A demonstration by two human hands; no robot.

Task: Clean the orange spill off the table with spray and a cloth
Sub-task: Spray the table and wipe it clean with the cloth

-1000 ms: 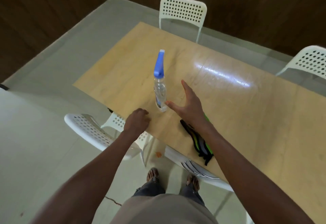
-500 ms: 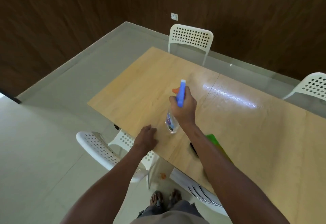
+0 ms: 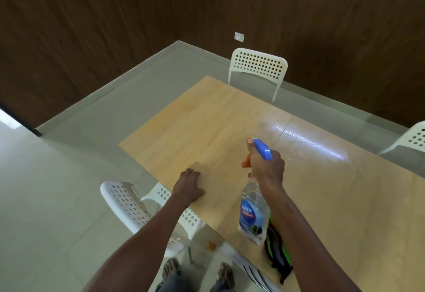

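My right forearm hides most of the striped cloth [image 3: 277, 255] at lower right, while my right hand [image 3: 266, 167] now grips the spray bottle [image 3: 251, 216] lifted off the table [image 3: 333, 199], faint orange spill [image 3: 225, 174] below its nozzle, left hand [image 3: 189, 187] resting loosely curled on the table edge.

White perforated chair [image 3: 257, 68] at the far end of the bench [image 3: 333, 199]. Second chair [image 3: 411, 137] at right edge, partly cut off. Third chair [image 3: 128, 204] tucked at near corner. Wall socket [image 3: 239, 36] on dark wood panelling [image 3: 92, 27]. Small orange scrap [image 3: 211, 245] on pale tiled floor [image 3: 57, 199].

Dark wood walls [image 3: 92, 27], pale floor [image 3: 46, 199] (tiled), white chairs [image 3: 257, 66]
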